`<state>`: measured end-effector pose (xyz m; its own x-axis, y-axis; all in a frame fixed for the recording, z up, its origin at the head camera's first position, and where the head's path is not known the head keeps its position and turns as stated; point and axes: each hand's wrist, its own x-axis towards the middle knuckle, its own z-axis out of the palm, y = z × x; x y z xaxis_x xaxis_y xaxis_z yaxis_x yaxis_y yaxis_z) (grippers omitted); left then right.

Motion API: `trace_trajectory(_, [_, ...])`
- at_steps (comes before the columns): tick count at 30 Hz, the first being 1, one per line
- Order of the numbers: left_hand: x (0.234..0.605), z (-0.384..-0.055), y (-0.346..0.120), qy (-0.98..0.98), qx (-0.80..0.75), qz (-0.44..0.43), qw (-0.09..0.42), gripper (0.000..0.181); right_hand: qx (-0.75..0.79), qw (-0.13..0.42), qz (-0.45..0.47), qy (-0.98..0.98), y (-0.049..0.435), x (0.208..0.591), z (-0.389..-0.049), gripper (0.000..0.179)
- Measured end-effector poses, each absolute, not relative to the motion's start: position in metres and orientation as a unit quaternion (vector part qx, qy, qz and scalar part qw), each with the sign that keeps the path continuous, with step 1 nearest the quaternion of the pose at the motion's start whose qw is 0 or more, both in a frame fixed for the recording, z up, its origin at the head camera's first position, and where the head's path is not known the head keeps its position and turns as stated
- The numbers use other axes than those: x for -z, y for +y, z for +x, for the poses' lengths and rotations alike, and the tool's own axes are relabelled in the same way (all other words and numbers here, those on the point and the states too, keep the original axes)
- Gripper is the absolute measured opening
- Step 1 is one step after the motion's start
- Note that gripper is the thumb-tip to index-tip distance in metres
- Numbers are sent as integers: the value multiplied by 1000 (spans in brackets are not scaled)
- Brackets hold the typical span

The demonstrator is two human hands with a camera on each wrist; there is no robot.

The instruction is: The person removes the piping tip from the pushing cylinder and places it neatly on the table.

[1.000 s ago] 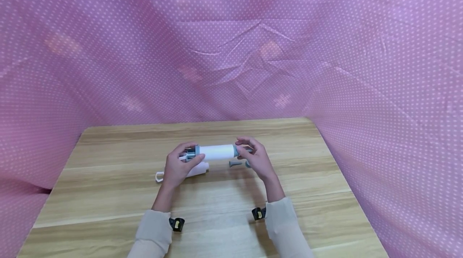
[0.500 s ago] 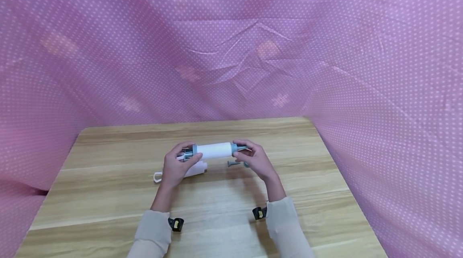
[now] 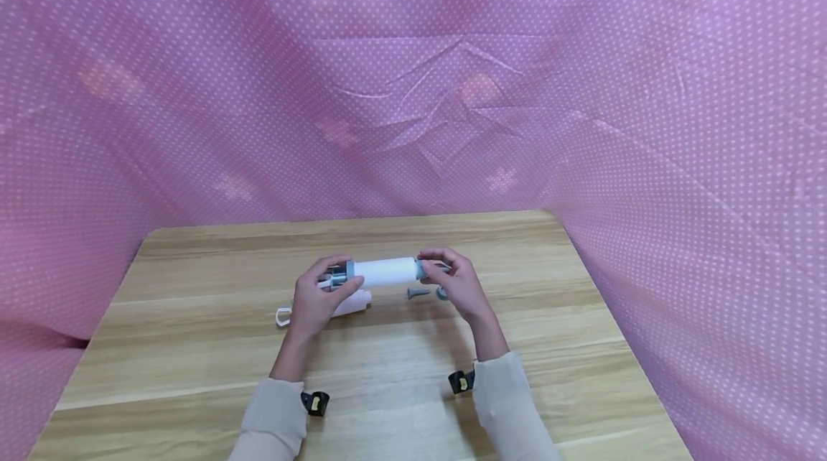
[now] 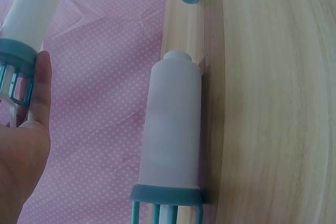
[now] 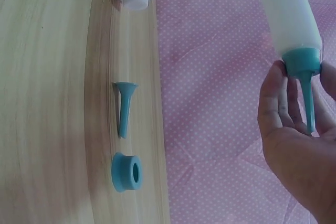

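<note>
My two hands hold a large white syringe (image 3: 386, 271) with teal ends, raised above the table and nearly level. My left hand (image 3: 314, 301) grips its teal open-framed end, the thumb lying along the collar in the left wrist view. At the other end my right hand (image 3: 458, 286) pinches the teal nozzle cap (image 5: 302, 60) between thumb and fingers. The thin nozzle (image 5: 307, 100) points in toward the palm. Below the left hand lies a second white syringe (image 4: 173, 124) with a teal collar and a bare neck; the hand partly covers it in the head view.
On the wooden table (image 3: 388, 389), a loose teal nozzle (image 5: 125, 109) and a teal ring-shaped cap (image 5: 126, 172) lie below the right hand. The second syringe's white loop handle (image 3: 283, 316) sticks out to the left. Pink dotted cloth (image 3: 413, 87) hangs around the back and sides.
The right thumb and fingers have shifted around the nozzle cap, showing more of it half a second ago. The held syringe moved slightly left, then back. The left hand keeps its grip.
</note>
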<state>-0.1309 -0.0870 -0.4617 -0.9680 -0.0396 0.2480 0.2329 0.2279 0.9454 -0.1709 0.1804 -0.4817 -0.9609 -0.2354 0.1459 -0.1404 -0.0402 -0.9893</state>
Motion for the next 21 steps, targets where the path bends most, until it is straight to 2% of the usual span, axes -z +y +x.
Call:
trace_trajectory(7, [462,-127,-89,-782,609,-59,117,41,690,76,-149,705,184,486,-169,36])
trace_trajectory(16, [463,-122,-86,-783,610,-47,112,41,689,55,-154,706,185,485,-168,25])
trace_trajectory(21, [465,-121,-84,-784,610,-48,106,42,691,51,-134,708,183,484,-167,26])
